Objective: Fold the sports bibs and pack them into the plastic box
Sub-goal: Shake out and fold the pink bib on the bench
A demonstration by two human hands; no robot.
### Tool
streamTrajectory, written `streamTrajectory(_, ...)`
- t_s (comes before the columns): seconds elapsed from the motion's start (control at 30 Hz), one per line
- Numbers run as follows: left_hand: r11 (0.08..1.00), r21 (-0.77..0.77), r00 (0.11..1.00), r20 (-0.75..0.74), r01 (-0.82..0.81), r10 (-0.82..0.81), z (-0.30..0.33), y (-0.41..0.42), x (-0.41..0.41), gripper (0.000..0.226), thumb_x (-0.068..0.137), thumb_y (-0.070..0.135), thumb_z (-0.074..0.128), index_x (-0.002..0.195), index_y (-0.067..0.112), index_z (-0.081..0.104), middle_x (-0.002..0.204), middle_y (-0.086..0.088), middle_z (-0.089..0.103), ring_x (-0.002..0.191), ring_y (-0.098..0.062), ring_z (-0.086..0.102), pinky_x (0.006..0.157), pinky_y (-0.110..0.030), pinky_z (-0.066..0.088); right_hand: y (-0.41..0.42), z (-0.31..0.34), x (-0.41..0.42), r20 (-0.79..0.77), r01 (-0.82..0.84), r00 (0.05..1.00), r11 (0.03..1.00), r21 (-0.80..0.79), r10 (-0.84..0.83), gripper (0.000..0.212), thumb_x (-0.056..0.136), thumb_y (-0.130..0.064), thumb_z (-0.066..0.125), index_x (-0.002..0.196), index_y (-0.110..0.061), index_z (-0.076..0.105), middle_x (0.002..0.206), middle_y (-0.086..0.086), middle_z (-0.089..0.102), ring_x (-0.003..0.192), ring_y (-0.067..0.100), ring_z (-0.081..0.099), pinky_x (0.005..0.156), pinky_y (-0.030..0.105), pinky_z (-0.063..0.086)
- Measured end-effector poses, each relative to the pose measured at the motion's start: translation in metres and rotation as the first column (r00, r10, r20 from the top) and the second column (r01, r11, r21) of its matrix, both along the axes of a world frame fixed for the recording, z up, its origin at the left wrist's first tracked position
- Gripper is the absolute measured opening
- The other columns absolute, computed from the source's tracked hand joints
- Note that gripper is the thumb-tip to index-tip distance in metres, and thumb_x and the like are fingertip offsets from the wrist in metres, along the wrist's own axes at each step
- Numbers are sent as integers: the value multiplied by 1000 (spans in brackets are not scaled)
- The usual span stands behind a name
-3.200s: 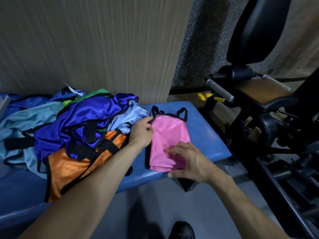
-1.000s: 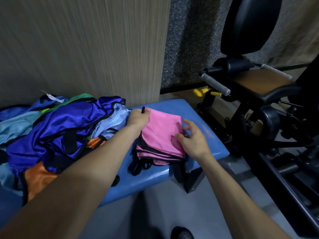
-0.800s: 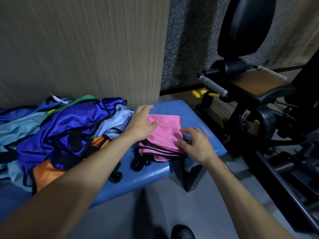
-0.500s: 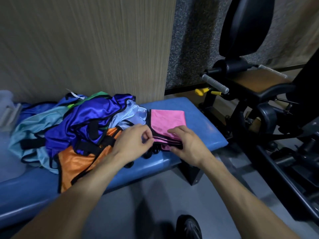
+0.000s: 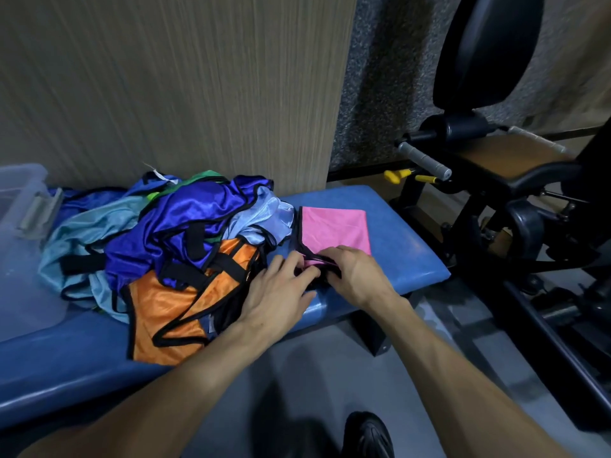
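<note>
A black shoe [image 5: 368,436] stands on the floor. Above it, the left hand [image 5: 277,292] and right hand [image 5: 355,276] pinch the near edge of the folded pink bib [image 5: 335,231] on the blue bench [image 5: 406,246]. Left lies the bib pile [image 5: 172,246], then the plastic box [image 5: 20,200].

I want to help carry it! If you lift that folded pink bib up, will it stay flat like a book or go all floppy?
Probably floppy: the pink bib is thin cloth, like the crumpled bibs beside it. Its folds may slip open, since the shiny fabric looks slick. Both hands, left and right, grip its near edge, likely to keep it together.
</note>
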State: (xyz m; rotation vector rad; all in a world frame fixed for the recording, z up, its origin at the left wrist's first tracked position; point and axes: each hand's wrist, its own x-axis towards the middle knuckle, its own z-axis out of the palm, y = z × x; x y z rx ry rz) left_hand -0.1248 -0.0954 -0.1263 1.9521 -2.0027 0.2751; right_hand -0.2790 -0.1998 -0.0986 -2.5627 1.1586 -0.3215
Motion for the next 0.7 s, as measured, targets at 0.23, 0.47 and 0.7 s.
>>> streamTrajectory(0.23, 997, 30, 998, 16, 68, -68, 3, 1, 3, 14, 92, 36, 61, 101, 24, 63, 124, 0, 50, 98, -27, 52, 62, -39, 49, -5, 2, 3, -57, -25, 998, 1000, 7, 25, 27, 92, -24, 56, 117, -24, 67, 108, 4, 75, 98, 34, 67, 82, 43, 53)
streamTrajectory(0.47, 999, 29, 991, 130, 18, -22, 25, 16, 13, 24, 90, 46, 57, 92, 24, 66, 118, -2, 56, 92, -30, 57, 58, -37, 45, -3, 12, 9, -163, -61, 983, 992, 111, 78, 35, 86, -31, 66, 119, -21, 65, 116, 7, 70, 107, 32, 64, 94, 45, 50)
streamTrajectory(0.7, 995, 89, 999, 16, -48, 47, 9, 24, 6, 26, 96, 47, 56, 111, 26, 64, 131, -8, 54, 100, -36, 59, 85, -48, 50, 1, 9, 9, -167, -41, 983, 975, 217, 78, 70, 82, -42, 53, 150, -31, 45, 144, 5, 54, 132, 32, 51, 113, 52, 37)
